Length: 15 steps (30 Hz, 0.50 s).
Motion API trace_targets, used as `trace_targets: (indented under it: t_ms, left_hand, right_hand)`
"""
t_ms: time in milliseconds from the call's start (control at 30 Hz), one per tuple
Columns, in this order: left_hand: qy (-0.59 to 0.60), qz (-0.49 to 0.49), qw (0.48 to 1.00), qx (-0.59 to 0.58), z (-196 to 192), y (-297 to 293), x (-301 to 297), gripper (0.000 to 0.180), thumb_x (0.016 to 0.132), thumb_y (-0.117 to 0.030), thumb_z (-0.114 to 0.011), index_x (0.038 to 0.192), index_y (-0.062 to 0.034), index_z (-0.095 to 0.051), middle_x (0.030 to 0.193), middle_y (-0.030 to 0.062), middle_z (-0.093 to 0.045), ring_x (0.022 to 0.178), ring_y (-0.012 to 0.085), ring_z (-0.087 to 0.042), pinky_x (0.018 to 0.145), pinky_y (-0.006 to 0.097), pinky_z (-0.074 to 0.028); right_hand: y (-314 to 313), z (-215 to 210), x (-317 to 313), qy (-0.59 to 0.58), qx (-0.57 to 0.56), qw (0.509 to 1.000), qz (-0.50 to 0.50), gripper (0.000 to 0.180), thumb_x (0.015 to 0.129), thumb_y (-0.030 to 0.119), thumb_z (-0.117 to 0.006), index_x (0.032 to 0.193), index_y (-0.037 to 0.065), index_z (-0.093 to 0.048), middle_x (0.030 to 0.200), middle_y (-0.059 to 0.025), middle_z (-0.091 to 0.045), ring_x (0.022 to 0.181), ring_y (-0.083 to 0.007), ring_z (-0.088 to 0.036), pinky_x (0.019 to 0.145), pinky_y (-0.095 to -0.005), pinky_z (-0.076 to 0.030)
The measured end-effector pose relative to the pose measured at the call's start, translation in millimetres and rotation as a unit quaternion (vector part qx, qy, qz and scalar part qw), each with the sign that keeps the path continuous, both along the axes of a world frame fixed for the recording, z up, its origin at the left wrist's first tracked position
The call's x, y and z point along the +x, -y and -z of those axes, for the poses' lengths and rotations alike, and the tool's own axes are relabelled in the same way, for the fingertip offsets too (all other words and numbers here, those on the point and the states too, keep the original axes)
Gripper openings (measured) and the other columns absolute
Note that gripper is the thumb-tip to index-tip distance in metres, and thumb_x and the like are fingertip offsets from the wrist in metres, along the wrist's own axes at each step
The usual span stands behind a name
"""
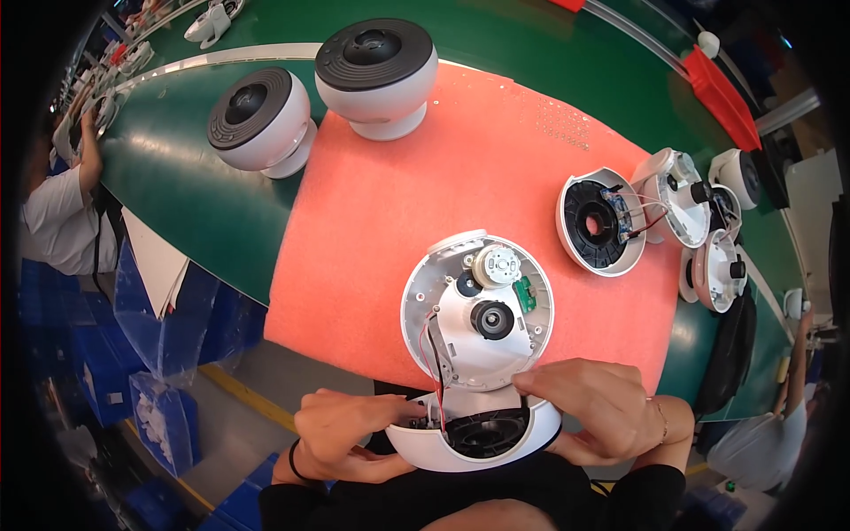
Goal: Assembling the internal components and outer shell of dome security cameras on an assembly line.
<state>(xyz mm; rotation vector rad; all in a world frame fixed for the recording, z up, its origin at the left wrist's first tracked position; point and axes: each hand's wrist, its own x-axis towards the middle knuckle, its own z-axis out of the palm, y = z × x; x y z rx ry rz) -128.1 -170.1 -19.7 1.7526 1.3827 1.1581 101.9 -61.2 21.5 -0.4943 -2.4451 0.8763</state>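
Observation:
My left hand (345, 434) grips the left side of a white rounded shell (496, 456) with a black ring-shaped part inside, its fingertips at the rim near some wires. On the other side, my right hand (593, 407) clasps the same shell, its index finger on the upper rim. Just beyond lies an opened round white device body (452, 354) on the orange foam mat. Inside it show a round silvery motor (497, 266), a black hub (491, 319) and a small green circuit board (526, 294). Red, black and white wires (437, 372) run from this body into the shell.
The orange foam mat (372, 248) covers part of a green table (204, 195). Two closed black-and-white round devices (376, 75) stand far left. Several opened units (682, 199) lie at the right. Blue bins (97, 372) stand at the left; other people (66, 212) sit along the sides.

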Motion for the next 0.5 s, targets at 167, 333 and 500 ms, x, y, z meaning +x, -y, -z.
trace_targets:
  t_ms: [167, 333, 500]
  left_hand:
    - [-0.008, 0.012, 0.999, -0.034, -2.1, -3.8, -2.8, 0.034, 0.057, -0.016, -0.078, 0.086, -0.0037, -0.066, 0.071, 0.0063, -0.065, 0.058, 0.0160, -0.064, 0.051, 0.022, -0.050]
    - [-0.014, -0.028, 0.999, -0.031, -5.9, -10.3, 6.6, 0.023, 0.051, -0.012, -0.069, 0.070, 0.0007, -0.066, 0.058, 0.0075, -0.062, 0.049, 0.0164, -0.062, 0.048, 0.021, -0.048]
    - [-0.032, -0.016, 0.999, -0.017, -5.1, -11.9, 9.9, 0.025, 0.051, -0.014, -0.070, 0.070, 0.0005, -0.065, 0.058, 0.0081, -0.062, 0.050, 0.0172, -0.062, 0.048, 0.022, -0.048]
  right_hand:
    - [-4.3, -4.0, 0.6, 0.043, -0.012, 0.999, -0.011, 0.043, 0.064, 0.016, -0.075, 0.097, -0.004, -0.055, 0.080, -0.0132, -0.063, 0.065, -0.0231, -0.064, 0.055, -0.0294, -0.052]
    - [-5.6, 14.7, 4.1, -0.026, -0.039, 0.999, -0.020, 0.045, 0.062, 0.022, -0.078, 0.092, -0.001, -0.053, 0.076, -0.0111, -0.062, 0.062, -0.0223, -0.063, 0.050, -0.0282, -0.050]
    - [-9.8, 16.1, 2.2, -0.048, -0.064, 0.996, -0.034, 0.047, 0.062, 0.025, -0.079, 0.091, -0.001, -0.053, 0.075, -0.0103, -0.061, 0.060, -0.0214, -0.062, 0.049, -0.0274, -0.049]
